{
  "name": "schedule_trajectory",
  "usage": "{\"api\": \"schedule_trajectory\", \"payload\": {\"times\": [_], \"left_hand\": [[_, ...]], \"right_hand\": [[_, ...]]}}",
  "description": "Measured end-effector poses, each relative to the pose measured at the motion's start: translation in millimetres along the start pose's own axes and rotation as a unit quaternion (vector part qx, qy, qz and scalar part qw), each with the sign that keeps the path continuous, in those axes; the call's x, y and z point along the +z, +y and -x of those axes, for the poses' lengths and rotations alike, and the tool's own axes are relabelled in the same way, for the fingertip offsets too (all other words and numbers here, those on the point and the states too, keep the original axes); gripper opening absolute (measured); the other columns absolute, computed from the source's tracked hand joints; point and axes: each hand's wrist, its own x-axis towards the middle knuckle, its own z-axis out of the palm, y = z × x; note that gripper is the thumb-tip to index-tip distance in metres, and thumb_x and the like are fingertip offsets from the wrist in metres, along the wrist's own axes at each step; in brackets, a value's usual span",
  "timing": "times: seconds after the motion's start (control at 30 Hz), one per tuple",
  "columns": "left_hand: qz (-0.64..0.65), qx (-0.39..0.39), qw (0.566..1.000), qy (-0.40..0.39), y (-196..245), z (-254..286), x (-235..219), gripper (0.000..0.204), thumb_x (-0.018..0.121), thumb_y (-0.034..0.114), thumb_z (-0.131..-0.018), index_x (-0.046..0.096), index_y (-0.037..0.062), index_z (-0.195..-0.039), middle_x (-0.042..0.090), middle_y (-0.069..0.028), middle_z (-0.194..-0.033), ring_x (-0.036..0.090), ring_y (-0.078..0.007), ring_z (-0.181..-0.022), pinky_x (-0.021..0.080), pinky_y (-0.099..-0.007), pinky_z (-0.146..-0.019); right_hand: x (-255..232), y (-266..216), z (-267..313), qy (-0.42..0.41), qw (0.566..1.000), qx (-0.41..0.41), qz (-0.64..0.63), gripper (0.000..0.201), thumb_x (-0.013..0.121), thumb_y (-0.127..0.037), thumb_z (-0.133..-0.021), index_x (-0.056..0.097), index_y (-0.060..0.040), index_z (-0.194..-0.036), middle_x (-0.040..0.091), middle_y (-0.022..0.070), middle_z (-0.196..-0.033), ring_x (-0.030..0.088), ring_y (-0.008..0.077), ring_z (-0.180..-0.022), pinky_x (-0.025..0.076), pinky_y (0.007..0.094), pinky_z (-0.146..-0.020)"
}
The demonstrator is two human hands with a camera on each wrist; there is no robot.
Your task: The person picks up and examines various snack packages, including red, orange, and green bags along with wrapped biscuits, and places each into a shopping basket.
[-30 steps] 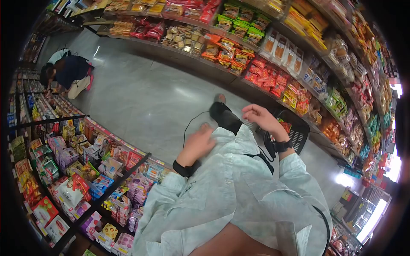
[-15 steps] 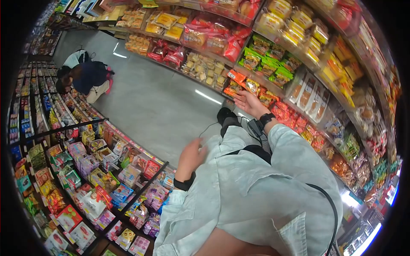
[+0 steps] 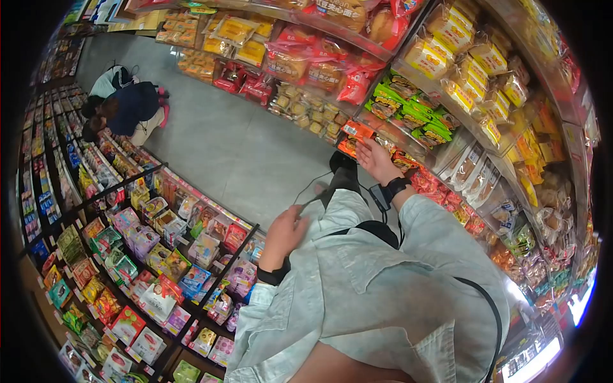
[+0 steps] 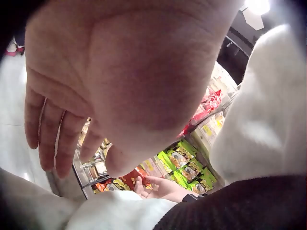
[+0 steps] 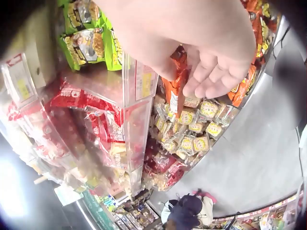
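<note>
My right hand reaches to the lower shelf on the right. In the right wrist view it holds an orange snack packet between thumb and fingers. More orange packets lie beside it, and small clear-wrapped cakes sit just beyond. Green snack packets fill the compartment above. My left hand hangs in front of my body with relaxed fingers and nothing in it. Its palm fills much of the left wrist view.
Shelves of bagged bread rise along the right side. A low rack of colourful packets runs along the left. Between them lies the grey floor. Two people crouch at the far left rack. A black cable hangs at my side.
My right hand has moved from in front of my body up and over to the orange packets, where it now holds one. The left hand stays near the waist. My view has swung towards the right shelves.
</note>
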Motion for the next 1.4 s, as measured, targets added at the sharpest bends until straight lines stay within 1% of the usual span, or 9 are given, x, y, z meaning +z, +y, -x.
{"api": "schedule_trajectory", "payload": {"times": [0.3,0.47,0.57,0.7,0.73,0.83,1.03,1.13,1.4], "left_hand": [[-0.045,0.061,0.996,-0.042,22.8,-33.2,-9.9,0.045,0.067,0.03,-0.1,0.062,0.0045,-0.136,0.074,-0.023,-0.11,0.07,-0.0439,-0.105,0.056,-0.05,-0.09],[-0.063,0.13,0.988,-0.05,41.6,-58.5,-15.7,0.055,0.069,0.03,-0.099,0.055,0.0047,-0.146,0.074,-0.022,-0.111,0.071,-0.0421,-0.105,0.057,-0.0488,-0.091],[-0.079,0.171,0.981,-0.05,59.8,-75.7,-19.7,0.068,0.072,0.029,-0.1,0.043,0.0053,-0.157,0.074,-0.0197,-0.112,0.073,-0.0373,-0.104,0.057,-0.0449,-0.092],[-0.067,0.233,0.966,-0.085,100.5,-86.6,-29.6,0.086,0.073,0.029,-0.1,0.025,0.0062,-0.167,0.074,-0.0209,-0.117,0.073,-0.0382,-0.107,0.058,-0.0448,-0.094],[-0.054,0.248,0.962,-0.097,111.8,-86.2,-31.6,0.09,0.074,0.029,-0.1,0.021,0.0062,-0.168,0.074,-0.0213,-0.12,0.073,-0.0388,-0.109,0.058,-0.0447,-0.094],[-0.077,0.302,0.942,-0.125,128.2,-87.4,-35.6,0.098,0.075,0.028,-0.098,0.012,0.0066,-0.171,0.074,-0.0223,-0.127,0.074,-0.0396,-0.114,0.058,-0.0445,-0.095],[-0.084,0.366,0.9,-0.221,122.0,-103.2,-45.1,0.106,0.082,0.026,-0.093,0.012,0.0071,-0.171,0.076,-0.0216,-0.124,0.076,-0.0374,-0.109,0.059,-0.0419,-0.092],[-0.122,0.415,0.865,-0.256,108.2,-108.3,-50.6,0.108,0.081,0.029,-0.093,0.01,0.0092,-0.172,0.077,-0.0195,-0.115,0.077,-0.0373,-0.101,0.059,-0.0457,-0.085],[-0.121,0.391,0.812,-0.415,30.2,-97.9,-59.1,0.111,0.081,0.031,-0.091,0.009,0.0095,-0.172,0.076,-0.0206,-0.111,0.075,-0.0409,-0.093,0.058,-0.0461,-0.081]], "right_hand": [[-20.5,-12.4,40.9,-0.099,0.979,0.052,0.17,0.025,0.069,-0.033,-0.104,0.064,-0.0136,-0.119,0.076,0.0072,-0.118,0.072,0.0187,-0.104,0.058,0.0344,-0.092],[-9.0,-14.0,98.2,-0.103,0.925,-0.127,0.343,0.033,0.067,-0.033,-0.107,0.071,-0.0008,-0.114,0.078,0.0077,-0.106,0.073,0.013,-0.093,0.058,0.0276,-0.085],[-17.4,-7.6,119.6,-0.166,0.876,-0.211,0.401,0.032,0.066,-0.029,-0.108,0.072,0.0029,-0.109,0.078,0.009,-0.1,0.073,0.0132,-0.087,0.059,0.0294,-0.081],[-21.3,12.4,154.2,-0.181,0.844,-0.316,0.394,0.025,0.07,-0.023,-0.105,0.072,0.002,-0.101,0.077,0.0068,-0.093,0.071,0.0111,-0.083,0.056,0.0295,-0.076],[-14.8,10.4,176.4,-0.139,0.807,-0.344,0.459,0.022,0.072,-0.021,-0.103,0.072,0.0011,-0.1,0.077,0.0052,-0.091,0.068,0.0094,-0.08,0.054,0.0295,-0.074],[-10.5,32.9,196.1,-0.152,0.848,-0.352,0.367,0.018,0.072,-0.015,-0.103,0.072,0.0024,-0.098,0.075,0.0025,-0.089,0.067,0.0063,-0.086,0.054,0.027,-0.078],[0.9,85.4,237.5,-0.02,0.845,-0.412,0.34,0.019,0.073,-0.016,-0.102,0.074,0.0023,-0.098,0.076,0.0032,-0.087,0.067,0.0081,-0.082,0.054,0.0289,-0.078],[19.7,117.2,261.2,0.076,0.817,-0.437,0.368,0.017,0.076,-0.017,-0.099,0.076,0.0002,-0.097,0.078,0.0067,-0.086,0.068,0.0129,-0.078,0.054,0.0313,-0.077],[58.1,237.5,292.2,0.226,0.77,-0.422,0.422,0.019,0.081,-0.021,-0.093,0.077,-0.004,-0.101,0.078,0.012,-0.089,0.071,0.0282,-0.077,0.054,0.0383,-0.072]]}}
